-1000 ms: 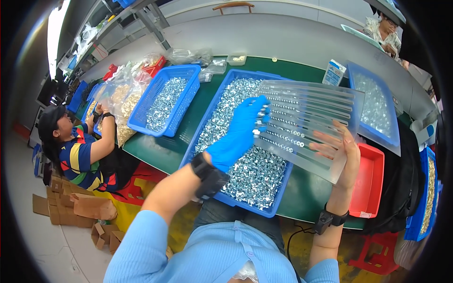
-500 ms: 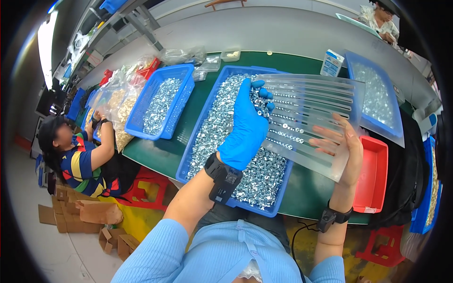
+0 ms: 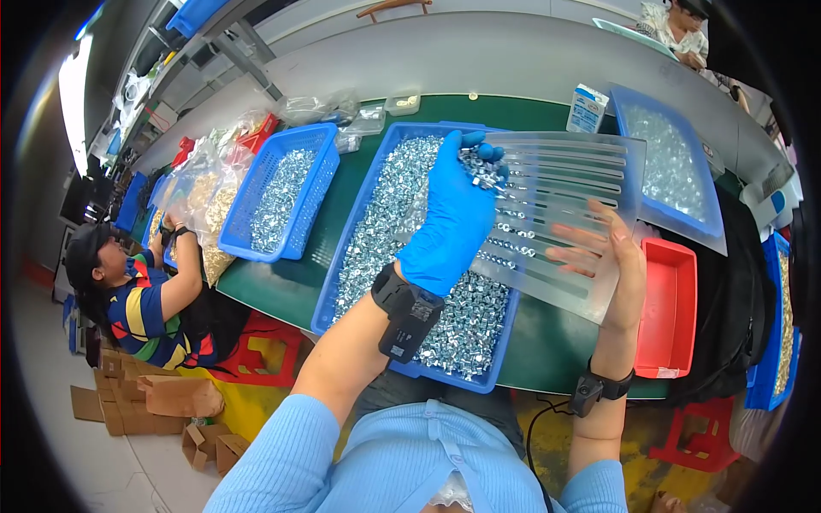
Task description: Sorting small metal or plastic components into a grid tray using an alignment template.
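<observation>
Here's the blue-gloved left hand point(image 3: 453, 222) curled round metal fasteners point(image 3: 485, 175), right hand point(image 3: 626, 265) clamped on one slotted clear plate point(image 3: 564, 198) jutting past one blue tray point(image 3: 505, 342), green table point(image 3: 547, 355) showing before one red bin point(image 3: 663, 316)!

- A co-worker point(image 3: 141, 295) in a black cap and multicoloured top sat at the left of the green table point(image 3: 291, 291), near clear bags point(image 3: 214, 201) of cream-coloured pieces.
- A red stool point(image 3: 261, 350) stood at the left, with opened cardboard boxes point(image 3: 128, 415) on the floor.
- A small clear tub point(image 3: 402, 106) lay toward the table's far edge.
- A white-and-blue carton point(image 3: 587, 109) stood upright farther right.
- A red tray point(image 3: 670, 299) sat beside a dark bag point(image 3: 731, 291).
- Beyond the grey partition point(image 3: 428, 60) was another person point(image 3: 671, 30) in a light patterned top.
- A tube lamp point(image 3: 75, 115) glowed at upper left.
</observation>
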`<move>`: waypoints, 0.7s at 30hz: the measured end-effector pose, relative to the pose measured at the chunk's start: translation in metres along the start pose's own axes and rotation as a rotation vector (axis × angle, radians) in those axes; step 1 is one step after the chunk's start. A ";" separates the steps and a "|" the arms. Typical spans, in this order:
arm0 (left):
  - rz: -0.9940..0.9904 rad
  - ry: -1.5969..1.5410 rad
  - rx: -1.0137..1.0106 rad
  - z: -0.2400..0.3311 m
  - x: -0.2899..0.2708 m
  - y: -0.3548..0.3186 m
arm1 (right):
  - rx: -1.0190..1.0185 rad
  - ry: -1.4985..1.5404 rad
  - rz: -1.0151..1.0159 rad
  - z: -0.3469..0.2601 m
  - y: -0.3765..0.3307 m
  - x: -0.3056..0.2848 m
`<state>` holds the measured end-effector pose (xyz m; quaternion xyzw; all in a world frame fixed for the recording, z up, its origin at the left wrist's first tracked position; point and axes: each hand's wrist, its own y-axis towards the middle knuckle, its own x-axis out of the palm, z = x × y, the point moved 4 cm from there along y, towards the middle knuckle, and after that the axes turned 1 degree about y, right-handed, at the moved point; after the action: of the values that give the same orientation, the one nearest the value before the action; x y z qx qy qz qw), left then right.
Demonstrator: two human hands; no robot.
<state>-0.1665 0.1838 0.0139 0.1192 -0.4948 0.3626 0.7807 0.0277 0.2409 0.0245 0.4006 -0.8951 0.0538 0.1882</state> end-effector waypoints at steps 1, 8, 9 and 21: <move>-0.014 -0.017 -0.024 -0.003 0.001 0.001 | 0.000 -0.002 -0.005 0.000 0.000 0.000; -0.192 0.051 -0.031 -0.021 0.029 -0.002 | -0.009 -0.096 0.048 0.000 0.009 -0.001; -0.239 0.111 0.012 -0.018 0.033 -0.003 | -0.017 -0.110 0.048 -0.003 0.010 -0.001; -0.664 1.207 0.305 -0.009 0.021 -0.023 | -0.035 -0.071 -0.002 0.005 0.001 -0.009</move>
<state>-0.1390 0.1817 0.0311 0.1500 0.1437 0.1733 0.9627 0.0315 0.2468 0.0167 0.3997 -0.9017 0.0235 0.1631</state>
